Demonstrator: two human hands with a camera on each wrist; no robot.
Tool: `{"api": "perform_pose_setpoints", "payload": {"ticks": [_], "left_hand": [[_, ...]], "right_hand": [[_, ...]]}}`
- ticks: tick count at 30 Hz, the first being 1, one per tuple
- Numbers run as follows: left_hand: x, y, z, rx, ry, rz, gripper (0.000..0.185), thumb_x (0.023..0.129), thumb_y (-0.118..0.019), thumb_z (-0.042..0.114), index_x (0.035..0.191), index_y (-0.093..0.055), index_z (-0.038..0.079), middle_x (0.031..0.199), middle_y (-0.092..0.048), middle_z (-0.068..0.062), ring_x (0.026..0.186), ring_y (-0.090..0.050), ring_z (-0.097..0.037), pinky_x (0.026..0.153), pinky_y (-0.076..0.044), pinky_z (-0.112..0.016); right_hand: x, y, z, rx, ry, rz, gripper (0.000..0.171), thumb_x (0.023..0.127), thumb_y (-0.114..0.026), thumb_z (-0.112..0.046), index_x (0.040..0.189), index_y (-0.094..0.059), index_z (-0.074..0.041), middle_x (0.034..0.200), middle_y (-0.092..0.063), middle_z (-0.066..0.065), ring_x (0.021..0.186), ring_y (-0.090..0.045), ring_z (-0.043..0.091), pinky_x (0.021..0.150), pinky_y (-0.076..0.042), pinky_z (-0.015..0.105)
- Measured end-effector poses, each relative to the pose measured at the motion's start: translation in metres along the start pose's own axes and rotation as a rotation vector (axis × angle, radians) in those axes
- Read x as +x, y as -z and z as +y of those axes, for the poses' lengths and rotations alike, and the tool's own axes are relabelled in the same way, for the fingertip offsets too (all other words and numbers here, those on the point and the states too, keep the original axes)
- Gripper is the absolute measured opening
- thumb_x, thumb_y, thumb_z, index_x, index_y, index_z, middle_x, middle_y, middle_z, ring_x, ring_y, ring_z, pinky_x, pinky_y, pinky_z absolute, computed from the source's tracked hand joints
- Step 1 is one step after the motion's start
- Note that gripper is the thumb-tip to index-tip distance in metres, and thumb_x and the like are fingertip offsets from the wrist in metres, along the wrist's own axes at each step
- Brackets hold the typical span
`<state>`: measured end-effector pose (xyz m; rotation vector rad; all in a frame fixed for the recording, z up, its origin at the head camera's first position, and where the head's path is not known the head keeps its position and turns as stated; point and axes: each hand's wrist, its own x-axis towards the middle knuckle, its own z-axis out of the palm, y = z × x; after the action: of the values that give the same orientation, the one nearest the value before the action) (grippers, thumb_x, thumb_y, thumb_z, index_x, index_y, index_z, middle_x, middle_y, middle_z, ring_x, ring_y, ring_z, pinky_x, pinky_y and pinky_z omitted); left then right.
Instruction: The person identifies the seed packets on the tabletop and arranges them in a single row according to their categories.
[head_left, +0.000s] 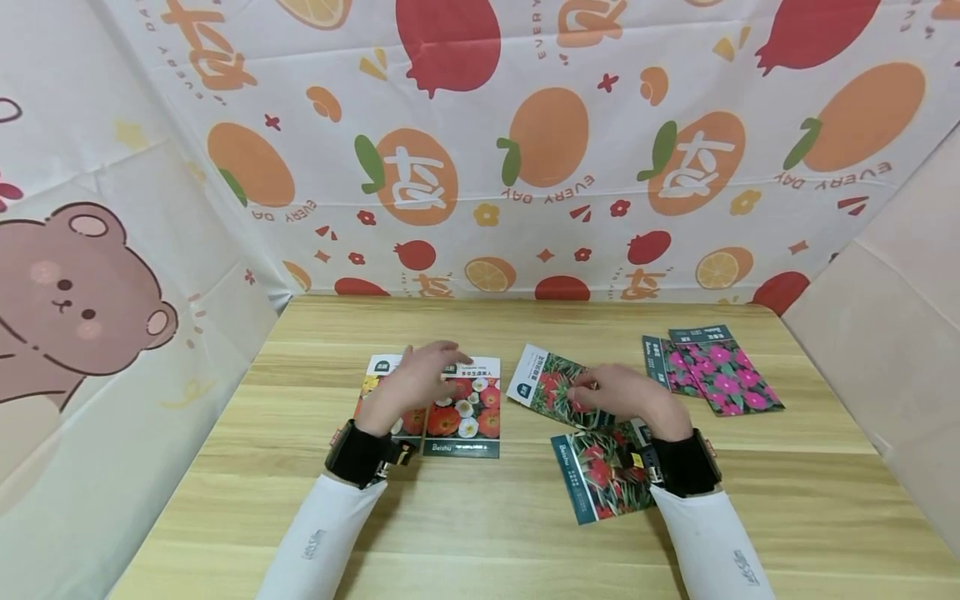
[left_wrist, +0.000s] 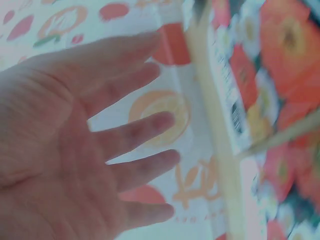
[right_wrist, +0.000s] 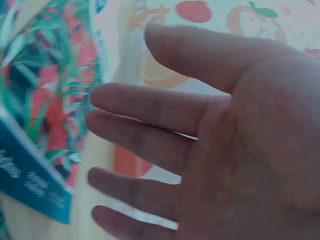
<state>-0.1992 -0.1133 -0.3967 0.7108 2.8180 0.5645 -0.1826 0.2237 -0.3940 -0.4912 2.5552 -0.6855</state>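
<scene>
On the wood-grain table [head_left: 487, 542], packets with flower pictures are found in three groups of two. At the left, the orange-and-white flower packet [head_left: 462, 421] is laid upright beside the partly covered packet [head_left: 371, 383], whose face is largely blocked by the arm. Near the middle, the upper red-flower packet [head_left: 550, 387] is set at a slant above the lower red-flower packet [head_left: 596, 475]. At the right, the top pink-flower packet [head_left: 731, 375] is laid partly over the under pink-flower packet [head_left: 678, 371].

The left hand [head_left: 416, 383] is held over the left pair, its fingers spread well apart and nearly straight; nothing is gripped. The right hand [head_left: 626, 392] is held over the right end of the upper red-flower packet, its fingers extended and slightly parted; nothing is gripped there either. Whether that packet is being touched by a fingertip cannot be settled from the blurred wrist view.

The step in hand is judged to be the arranging of packets by like picture, with the middle pair least settled. For the next move, the slanted packet is judged to need a light pinch at its edge, so that it can be squared without the lower one being dragged along
</scene>
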Motion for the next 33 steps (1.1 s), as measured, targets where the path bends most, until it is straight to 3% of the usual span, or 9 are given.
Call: {"api": "perform_pose_setpoints", "payload": {"ticks": [5,10,13,17,23,27,33], "left_hand": [[-0.004,0.014,-0.011,-0.096,-0.020,0.218,0.038,0.099,-0.071,0.016,0.136,-0.067,0.005,0.142,-0.059,-0.020,0.132,-0.054,-0.040,0.111,-0.040,-0.061],[-0.007,0.019,-0.016,-0.166,0.027,0.323,0.033,0.101,-0.069,0.016,0.132,-0.069,0.004,0.137,-0.063,-0.018,0.130,-0.056,-0.038,0.108,-0.045,-0.056],[-0.010,0.017,-0.017,-0.190,0.061,0.361,0.031,0.101,-0.068,0.017,0.130,-0.070,0.005,0.134,-0.065,-0.017,0.129,-0.057,-0.037,0.108,-0.045,-0.056],[-0.012,0.010,-0.021,-0.215,0.065,0.394,0.030,0.101,-0.068,0.017,0.128,-0.071,0.004,0.133,-0.065,-0.018,0.128,-0.057,-0.037,0.107,-0.046,-0.056],[-0.009,0.008,-0.022,-0.224,0.053,0.414,0.034,0.100,-0.070,0.016,0.132,-0.068,0.004,0.144,-0.055,-0.021,0.134,-0.051,-0.042,0.110,-0.040,-0.062],[-0.006,0.009,-0.020,-0.246,0.058,0.421,0.037,0.100,-0.070,0.017,0.135,-0.066,0.005,0.152,-0.046,-0.022,0.139,-0.043,-0.043,0.113,-0.033,-0.065],[0.003,0.008,-0.013,-0.261,0.023,0.425,0.039,0.100,-0.070,0.016,0.136,-0.065,0.004,0.156,-0.041,-0.024,0.144,-0.038,-0.041,0.114,-0.035,-0.063]], "right_hand": [[-0.009,0.009,-0.005,-0.046,-0.008,0.183,0.047,0.109,-0.056,-0.032,0.142,-0.059,0.002,0.135,-0.063,0.025,0.124,-0.060,0.042,0.107,-0.047,0.054],[-0.004,0.009,0.003,-0.070,0.000,0.430,0.043,0.109,-0.056,-0.027,0.142,-0.059,0.000,0.134,-0.063,0.024,0.122,-0.060,0.042,0.104,-0.047,0.054],[0.008,0.002,0.004,-0.092,-0.004,0.492,0.039,0.108,-0.058,-0.026,0.138,-0.063,-0.001,0.128,-0.068,0.021,0.114,-0.064,0.038,0.098,-0.051,0.053],[0.019,-0.012,0.001,-0.113,-0.044,0.441,0.041,0.105,-0.064,-0.025,0.137,-0.064,0.001,0.130,-0.066,0.022,0.115,-0.064,0.039,0.099,-0.052,0.053],[0.023,-0.025,0.007,-0.163,-0.152,0.332,0.058,0.099,-0.072,-0.034,0.142,-0.058,0.001,0.139,-0.055,0.028,0.122,-0.056,0.044,0.102,-0.048,0.054],[0.020,-0.025,0.009,-0.207,-0.213,0.292,0.062,0.094,-0.078,-0.040,0.135,-0.061,0.003,0.130,-0.056,0.029,0.112,-0.056,0.045,0.092,-0.049,0.056],[0.014,-0.021,0.017,-0.254,-0.229,0.293,0.061,0.090,-0.081,-0.042,0.125,-0.064,0.005,0.116,-0.056,0.027,0.099,-0.055,0.043,0.083,-0.048,0.053]]}}
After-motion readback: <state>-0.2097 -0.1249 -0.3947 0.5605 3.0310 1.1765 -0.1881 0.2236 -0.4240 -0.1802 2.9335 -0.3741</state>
